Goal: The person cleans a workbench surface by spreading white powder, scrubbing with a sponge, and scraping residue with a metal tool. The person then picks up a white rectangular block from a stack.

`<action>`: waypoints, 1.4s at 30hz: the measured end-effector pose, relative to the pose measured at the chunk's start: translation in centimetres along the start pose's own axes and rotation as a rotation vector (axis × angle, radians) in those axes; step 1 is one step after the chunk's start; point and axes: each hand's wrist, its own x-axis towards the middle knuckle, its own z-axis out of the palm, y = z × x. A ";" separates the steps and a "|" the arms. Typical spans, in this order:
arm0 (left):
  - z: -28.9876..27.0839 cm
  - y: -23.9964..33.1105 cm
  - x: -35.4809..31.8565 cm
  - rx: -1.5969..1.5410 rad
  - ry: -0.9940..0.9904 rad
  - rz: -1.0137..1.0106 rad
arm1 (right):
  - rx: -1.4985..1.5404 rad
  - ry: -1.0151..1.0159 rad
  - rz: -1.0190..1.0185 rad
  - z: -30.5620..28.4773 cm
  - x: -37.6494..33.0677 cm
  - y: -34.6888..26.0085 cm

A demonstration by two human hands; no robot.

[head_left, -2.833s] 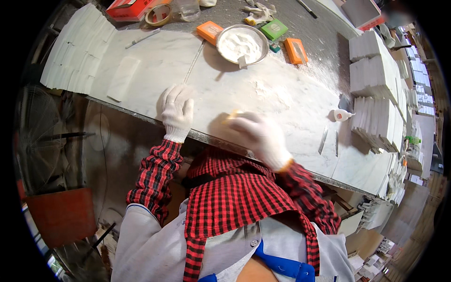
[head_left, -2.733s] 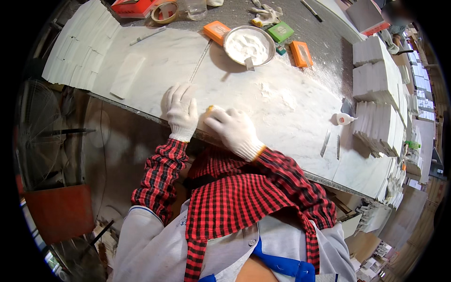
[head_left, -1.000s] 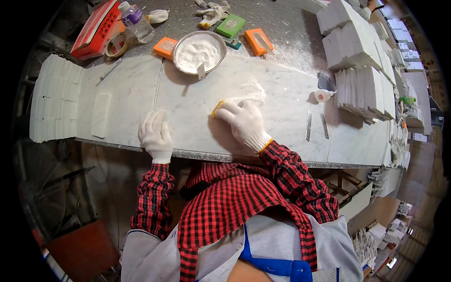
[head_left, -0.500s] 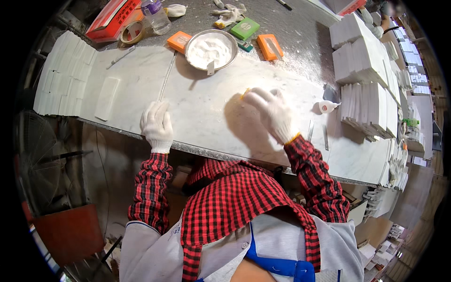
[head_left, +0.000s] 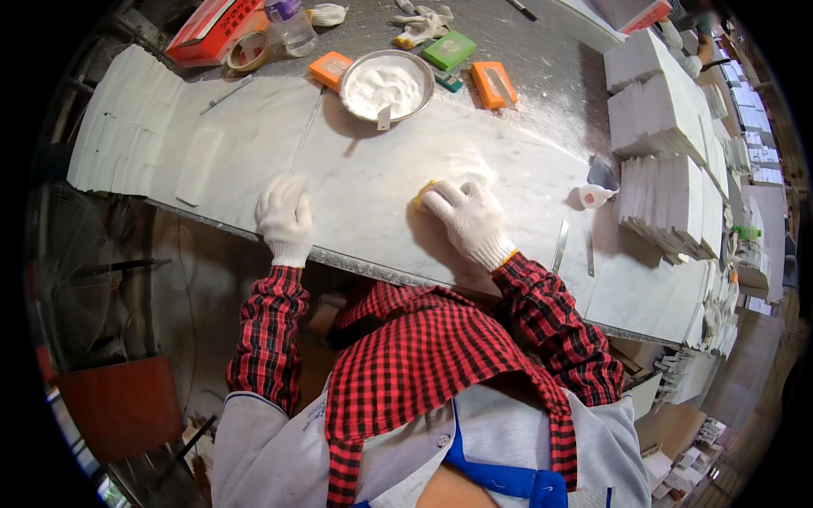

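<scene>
two gloved hands on pale marble slab (head_left: 356,182): right hand (head_left: 466,220) pressing yellow sponge (head_left: 421,196), left hand (head_left: 285,218) flat, released. red box (head_left: 212,30) far left; orange blocks (head_left: 330,68), green block (head_left: 450,49) beside powder bowl (head_left: 387,85).

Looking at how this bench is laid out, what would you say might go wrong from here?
The right hand presses a yellow pad on the white marble slab below the powder-filled metal bowl; a wide stroke might knock it. Two thin metal strips lie near that forearm and could be swept off.
</scene>
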 end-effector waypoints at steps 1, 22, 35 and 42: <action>0.0 0.0 0.0 0.002 -0.009 0.003 | -0.007 0.012 0.000 0.4 0.2 0.5; -0.5 0.6 0.2 0.032 -0.001 0.013 | 0.026 -0.053 -0.061 -0.9 -1.1 2.3; 2.2 8.4 12.9 -1.063 -0.504 -1.026 | 0.359 0.489 0.437 -6.4 -5.5 3.9; 6.0 7.6 15.5 -1.039 -0.601 -1.075 | 0.356 0.519 0.628 -6.9 -9.4 3.0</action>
